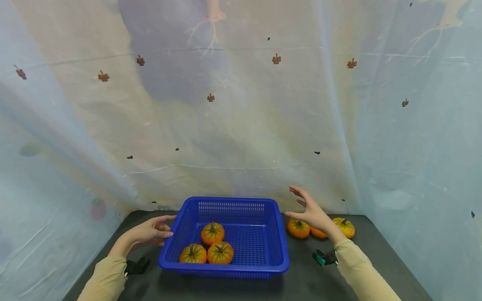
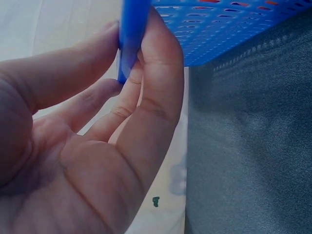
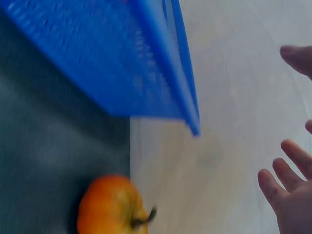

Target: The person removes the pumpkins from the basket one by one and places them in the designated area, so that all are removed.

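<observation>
A blue plastic basket (image 1: 260, 246) with slotted walls sits in the middle of the dark table. Inside it, grouped at the near left, are three small orange-and-green pumpkins (image 1: 212, 233). My left hand (image 1: 148, 232) holds the basket's left rim, and in the left wrist view thumb and fingers pinch the rim (image 2: 132, 36) from both sides. To the right of the basket, my right hand (image 1: 310, 213) hovers with fingers spread and nothing in it. Below and behind it lie an orange pumpkin (image 1: 298, 228), a second one partly hidden by the wrist, and a yellower pumpkin (image 1: 344, 227).
A pale printed plastic sheet (image 1: 241, 125) with small leaf shapes hangs behind the table and along both sides. The dark table (image 1: 301, 280) extends in front of the basket. Each wrist wears a dark strap, the right one with a green patch (image 1: 320, 260).
</observation>
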